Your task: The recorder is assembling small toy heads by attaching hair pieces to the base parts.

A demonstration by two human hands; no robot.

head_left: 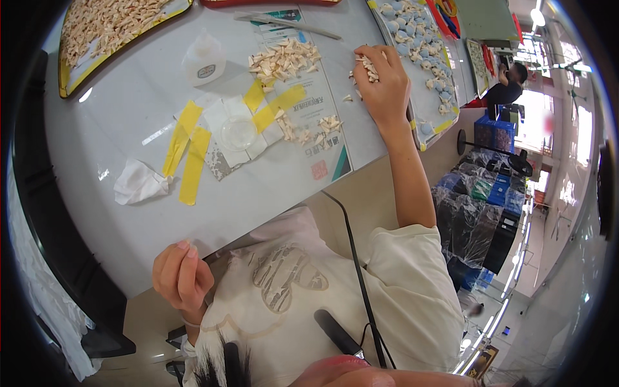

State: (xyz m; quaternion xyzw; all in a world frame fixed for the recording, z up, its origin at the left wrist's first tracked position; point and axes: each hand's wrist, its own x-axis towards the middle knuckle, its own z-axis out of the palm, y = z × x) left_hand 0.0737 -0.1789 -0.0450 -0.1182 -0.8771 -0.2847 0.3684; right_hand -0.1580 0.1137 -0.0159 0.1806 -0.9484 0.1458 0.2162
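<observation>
My right hand (389,87) curls its fingers and thumb around a cluster of small cream-coloured pointed pieces (369,68) on the table. Part of that cluster is hidden under the palm. At the near table edge is my left hand (182,276), fingertips and thumb pressed together; whether anything sits in the pinch is hidden. A larger heap of the same pieces (285,59) lies left of my right hand, with a looser scatter (327,126) nearer me. Further left, a round clear shallow dish (238,133) rests on a white pad among yellow tape strips (195,166).
A white squeeze bottle (204,59) stands behind the dish. Crumpled tissue (138,182) lies at left. A yellow-edged tray of cream pieces (75,71) is far left; another tray with blue-and-white pieces (418,46) sits at right. Metal tweezers (290,24) lie at the back.
</observation>
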